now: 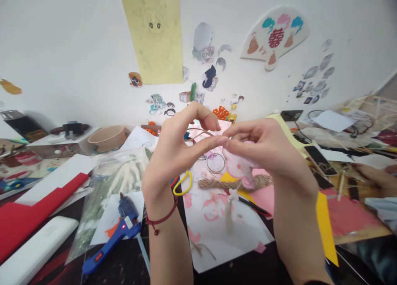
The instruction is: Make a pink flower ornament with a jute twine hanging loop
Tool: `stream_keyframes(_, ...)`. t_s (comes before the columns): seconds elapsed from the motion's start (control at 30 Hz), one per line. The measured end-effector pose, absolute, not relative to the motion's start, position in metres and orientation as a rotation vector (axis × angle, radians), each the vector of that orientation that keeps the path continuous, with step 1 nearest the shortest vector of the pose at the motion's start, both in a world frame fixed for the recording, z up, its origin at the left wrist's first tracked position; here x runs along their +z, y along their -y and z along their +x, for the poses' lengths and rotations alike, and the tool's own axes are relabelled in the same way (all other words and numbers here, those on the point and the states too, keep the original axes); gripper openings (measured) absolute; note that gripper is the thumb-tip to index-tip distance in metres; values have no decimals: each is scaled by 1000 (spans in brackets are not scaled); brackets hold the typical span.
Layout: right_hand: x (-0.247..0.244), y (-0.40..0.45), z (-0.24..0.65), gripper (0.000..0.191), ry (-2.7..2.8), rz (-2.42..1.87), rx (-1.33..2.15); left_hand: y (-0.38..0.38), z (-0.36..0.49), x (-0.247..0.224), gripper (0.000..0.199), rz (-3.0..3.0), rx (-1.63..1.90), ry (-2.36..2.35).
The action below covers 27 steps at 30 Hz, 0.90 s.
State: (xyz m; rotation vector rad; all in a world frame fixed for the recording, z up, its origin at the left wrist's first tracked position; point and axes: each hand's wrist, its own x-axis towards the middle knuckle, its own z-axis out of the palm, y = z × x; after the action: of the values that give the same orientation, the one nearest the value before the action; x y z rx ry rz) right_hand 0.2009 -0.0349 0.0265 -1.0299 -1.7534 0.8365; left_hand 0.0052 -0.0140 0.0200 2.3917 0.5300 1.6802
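My left hand (pixel 182 144) and my right hand (pixel 263 146) meet at the fingertips, raised above the table. A thin brown strand of twine (pixel 201 130) runs between the curled fingers of my left hand to the point where the thumbs touch. My right thumb and fingers pinch at that point, partly hiding what is between them. Just below my right hand is a pink cut-out (pixel 238 165) with a darker pink rim; whether it is held or hanging is unclear. Under both hands lies a bundle of twine (pixel 206 184), near a clear round ring (pixel 216 163).
A blue hot-glue gun (pixel 127 219) with a lit red light lies at left, by a white power bank (pixel 40 245). Yellow-handled scissors (pixel 183 183), a white sheet (pixel 214 252) with pink scraps and a black pen (pixel 252 205) lie centrally. Another person's hand (pixel 375 175) is at right.
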Motion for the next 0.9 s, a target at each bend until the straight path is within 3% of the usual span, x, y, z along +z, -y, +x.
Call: stream_keyframes(0.9, 24, 36, 194, 8, 1783, -970, 618, 8, 3, 18, 8, 2353, 1646, -550)
